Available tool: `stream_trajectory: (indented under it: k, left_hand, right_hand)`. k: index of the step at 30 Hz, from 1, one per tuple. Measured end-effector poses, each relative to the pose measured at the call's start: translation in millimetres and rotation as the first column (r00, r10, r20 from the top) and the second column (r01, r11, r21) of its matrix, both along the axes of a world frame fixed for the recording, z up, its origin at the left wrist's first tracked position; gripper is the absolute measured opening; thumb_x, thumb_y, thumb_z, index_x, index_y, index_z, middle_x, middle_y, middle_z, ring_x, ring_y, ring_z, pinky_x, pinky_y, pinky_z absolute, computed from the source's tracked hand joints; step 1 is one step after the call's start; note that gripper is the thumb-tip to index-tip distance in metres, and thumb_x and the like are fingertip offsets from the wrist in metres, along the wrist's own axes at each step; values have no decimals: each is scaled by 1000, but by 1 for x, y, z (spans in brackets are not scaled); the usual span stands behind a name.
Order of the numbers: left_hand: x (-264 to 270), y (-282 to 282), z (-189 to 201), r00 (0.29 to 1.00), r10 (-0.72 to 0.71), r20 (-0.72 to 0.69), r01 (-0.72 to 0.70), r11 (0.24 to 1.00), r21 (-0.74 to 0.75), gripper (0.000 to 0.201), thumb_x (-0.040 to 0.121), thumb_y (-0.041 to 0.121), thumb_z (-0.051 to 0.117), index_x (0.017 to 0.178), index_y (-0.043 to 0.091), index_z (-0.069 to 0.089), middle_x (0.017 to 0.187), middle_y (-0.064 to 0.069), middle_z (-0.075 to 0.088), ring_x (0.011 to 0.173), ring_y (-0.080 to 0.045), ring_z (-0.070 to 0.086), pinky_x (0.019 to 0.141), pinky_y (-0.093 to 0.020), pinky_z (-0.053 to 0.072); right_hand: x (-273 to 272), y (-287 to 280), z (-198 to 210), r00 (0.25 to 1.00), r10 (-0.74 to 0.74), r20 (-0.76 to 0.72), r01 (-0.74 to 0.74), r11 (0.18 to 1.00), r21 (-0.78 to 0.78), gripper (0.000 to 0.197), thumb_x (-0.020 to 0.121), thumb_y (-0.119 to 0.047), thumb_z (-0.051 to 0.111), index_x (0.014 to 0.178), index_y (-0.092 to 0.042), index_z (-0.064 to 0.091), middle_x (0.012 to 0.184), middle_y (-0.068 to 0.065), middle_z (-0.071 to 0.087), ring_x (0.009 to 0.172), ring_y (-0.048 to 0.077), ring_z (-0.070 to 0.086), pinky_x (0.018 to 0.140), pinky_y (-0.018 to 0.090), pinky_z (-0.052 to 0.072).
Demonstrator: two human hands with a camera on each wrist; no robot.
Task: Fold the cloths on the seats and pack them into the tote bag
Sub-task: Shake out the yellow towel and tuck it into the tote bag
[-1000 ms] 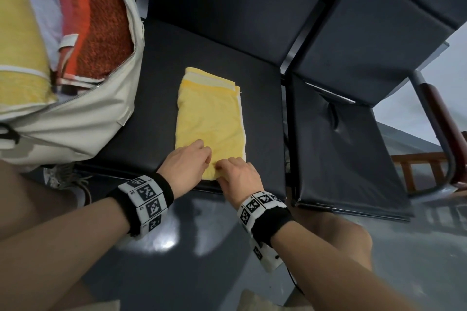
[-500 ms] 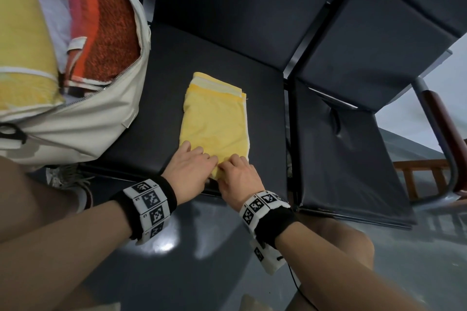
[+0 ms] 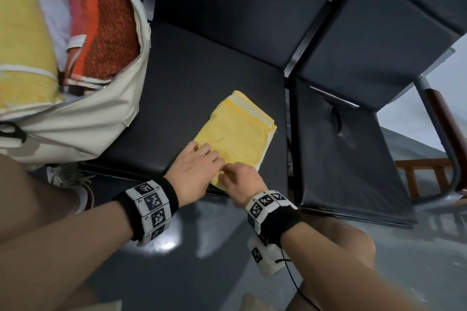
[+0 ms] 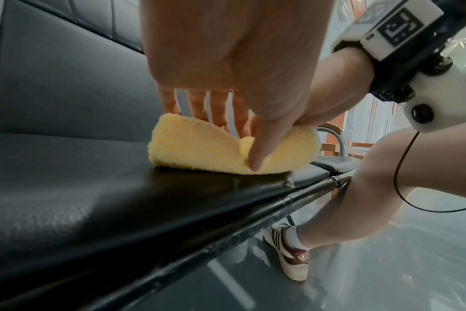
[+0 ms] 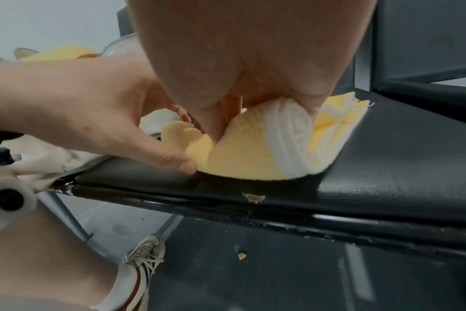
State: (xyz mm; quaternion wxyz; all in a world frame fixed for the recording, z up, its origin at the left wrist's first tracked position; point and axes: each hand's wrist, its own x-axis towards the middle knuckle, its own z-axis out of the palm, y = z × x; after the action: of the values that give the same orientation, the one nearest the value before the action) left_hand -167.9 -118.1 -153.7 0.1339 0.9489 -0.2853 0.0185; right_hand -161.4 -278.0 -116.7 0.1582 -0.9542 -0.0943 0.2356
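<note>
Head view shows your left hand (image 3: 195,174) and right hand (image 3: 241,179) side by side at the near end of the folded yellow towel (image 3: 237,131), which lies at a slant on the black seat (image 3: 192,88), close to its front edge. From the left wrist camera, your left hand (image 4: 226,63) has its fingers (image 4: 218,109) on top of the towel (image 4: 200,151) and its thumb (image 4: 264,145) pressed against the raised near fold, so it pinches that end. From the right wrist camera, your right hand (image 5: 253,63) grips the white-banded edge of the towel (image 5: 240,155) where the layers curl up off the seat (image 5: 386,151), with your left thumb (image 5: 170,160) touching the fold just beside it. The far end of the towel lies flat on the cushion. Your cream tote bag (image 3: 83,118) stands open on the seat's left side, well apart from the towel, holding a yellow cloth (image 3: 22,40) and an orange-red cloth (image 3: 106,30). A second black seat (image 3: 346,154) is to the right.
</note>
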Motion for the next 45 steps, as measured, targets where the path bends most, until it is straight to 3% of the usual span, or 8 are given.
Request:
stream_trajectory:
  k: [6, 10, 14, 20, 26, 31, 37, 45]
  left_hand:
    - [0, -2, -1, 998, 60, -5, -60, 997, -38, 39, 68, 13, 74, 104, 21, 60, 86, 6, 64, 89, -19, 59, 86, -36, 41]
    - [1, -2, -2, 995, 104, 1, -104, 990, -96, 39, 72, 16, 76, 105, 22, 56, 83, 7, 63, 83, -18, 59, 82, -34, 40]
    - [0, -1, 0, 997, 60, 58, -52, 991, -122, 35, 71, 17, 73, 103, 18, 60, 100, 0, 57, 96, -23, 55, 86, -39, 45]
    - [0, 3, 0, 1000, 24, 14, -24, 999, -23, 40, 58, 17, 81, 91, 24, 59, 84, 6, 58, 88, -20, 56, 85, -39, 45]
    - [2, 1, 0, 997, 72, 1, -72, 996, -61, 27, 72, 17, 75, 95, 23, 61, 81, 8, 64, 89, -17, 60, 90, -38, 42]
    - [0, -2, 0, 993, 117, 20, -114, 985, -131, 22, 87, 30, 66, 106, 20, 61, 87, 4, 66, 89, -21, 61, 87, -40, 44]
    - [1, 3, 9, 998, 66, 5, -65, 997, -51, 42, 67, 23, 77, 105, 22, 59, 101, 1, 56, 95, -23, 55, 87, -42, 45]
    - [4, -1, 8, 991, 118, -56, -117, 993, 19, 30, 79, 22, 73, 105, 25, 59, 93, 6, 60, 90, -19, 56, 83, -37, 42]
  right_hand:
    - [-8, -3, -6, 967, 92, 237, -84, 995, -43, 38, 88, -30, 65, 121, -14, 58, 112, 5, 56, 103, 25, 53, 91, 40, 46]
    - [-11, -2, -3, 969, 114, 221, -92, 990, -108, 37, 89, -29, 64, 122, -17, 52, 114, 2, 56, 103, 23, 54, 84, 33, 43]
    - [-7, 1, -1, 986, 57, 154, -46, 996, -70, 31, 96, -26, 54, 126, -18, 58, 112, 4, 56, 101, 25, 57, 82, 34, 46]
    - [6, 0, 6, 997, -32, -77, 36, 998, 57, 35, 98, -23, 53, 132, -17, 59, 126, 7, 64, 117, 22, 56, 98, 25, 39]
    - [-3, -6, -3, 987, 28, 158, -29, 1000, 4, 41, 91, -40, 63, 124, -17, 62, 114, 2, 52, 108, 20, 48, 97, 34, 41]
    - [-5, -8, -3, 990, -44, 133, 32, 996, 88, 30, 94, -27, 59, 123, -20, 52, 113, 4, 63, 106, 23, 58, 90, 35, 47]
    - [10, -5, 0, 993, -96, 63, 93, 994, 58, 29, 98, -25, 52, 125, -20, 63, 114, 3, 60, 112, 21, 54, 96, 31, 44]
    - [0, -10, 2, 981, -51, 186, 53, 999, -5, 38, 93, -33, 59, 127, -19, 52, 118, 1, 56, 111, 21, 51, 96, 39, 44]
